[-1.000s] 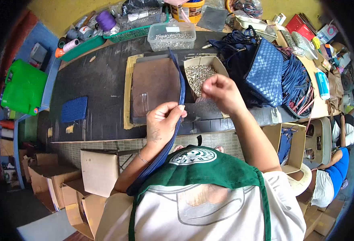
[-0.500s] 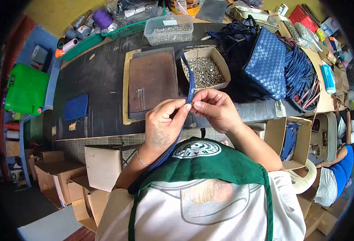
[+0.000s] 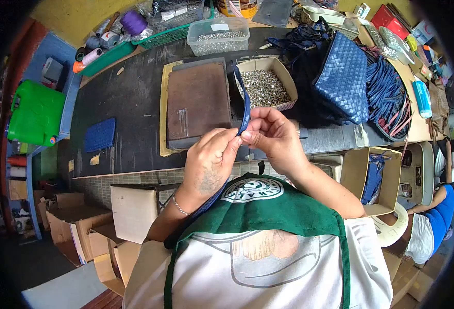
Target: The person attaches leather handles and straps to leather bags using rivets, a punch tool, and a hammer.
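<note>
A narrow blue strap (image 3: pixel 246 105) runs from the table edge of a small carton down through my fingers, then along my left forearm over the apron. My left hand (image 3: pixel 208 162) is closed, pinching the strap between thumb and fingers. Against the same spot, my right hand (image 3: pixel 277 141) presses its thumb and fingertips on the strap; any small piece between them is hidden. Just beyond the hands stands the open carton (image 3: pixel 292 86), full of small shiny metal pieces. A brown board (image 3: pixel 196 98) lies to the left of the strap.
A clear plastic tub (image 3: pixel 218 45) of small metal pieces stands at the back. To the right are a blue woven bag (image 3: pixel 340 80) and a bundle of blue strips (image 3: pixel 387 92). A blue woven patch (image 3: pixel 99 135) lies at left. Another person (image 3: pixel 438 221) is at far right.
The fingers of my right hand have come up closer around the strap, and the small bit seen at the fingertips no longer shows. The view has shifted slightly.
</note>
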Action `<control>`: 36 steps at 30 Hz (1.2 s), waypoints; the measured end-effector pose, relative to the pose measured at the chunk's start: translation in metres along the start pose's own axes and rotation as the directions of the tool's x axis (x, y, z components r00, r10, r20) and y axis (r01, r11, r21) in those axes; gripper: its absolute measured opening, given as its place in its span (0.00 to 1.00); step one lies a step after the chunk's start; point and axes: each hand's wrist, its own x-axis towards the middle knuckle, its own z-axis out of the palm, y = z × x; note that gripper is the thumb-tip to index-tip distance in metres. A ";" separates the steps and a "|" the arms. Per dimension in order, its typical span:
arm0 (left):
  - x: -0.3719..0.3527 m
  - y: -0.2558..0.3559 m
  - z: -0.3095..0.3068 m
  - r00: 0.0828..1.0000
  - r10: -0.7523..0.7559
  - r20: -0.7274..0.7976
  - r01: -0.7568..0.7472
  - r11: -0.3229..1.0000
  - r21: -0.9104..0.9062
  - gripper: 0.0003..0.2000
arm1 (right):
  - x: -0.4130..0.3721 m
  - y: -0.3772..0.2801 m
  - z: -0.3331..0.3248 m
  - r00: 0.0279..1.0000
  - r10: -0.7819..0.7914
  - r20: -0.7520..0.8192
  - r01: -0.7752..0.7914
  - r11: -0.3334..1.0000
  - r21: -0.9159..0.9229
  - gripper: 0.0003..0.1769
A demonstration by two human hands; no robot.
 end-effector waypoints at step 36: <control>-0.029 0.018 -0.054 0.914 0.373 0.157 -0.284 0.868 -0.407 0.05 | 0.116 -0.055 -0.055 0.827 -0.559 -0.065 0.457 0.734 -0.502 0.15</control>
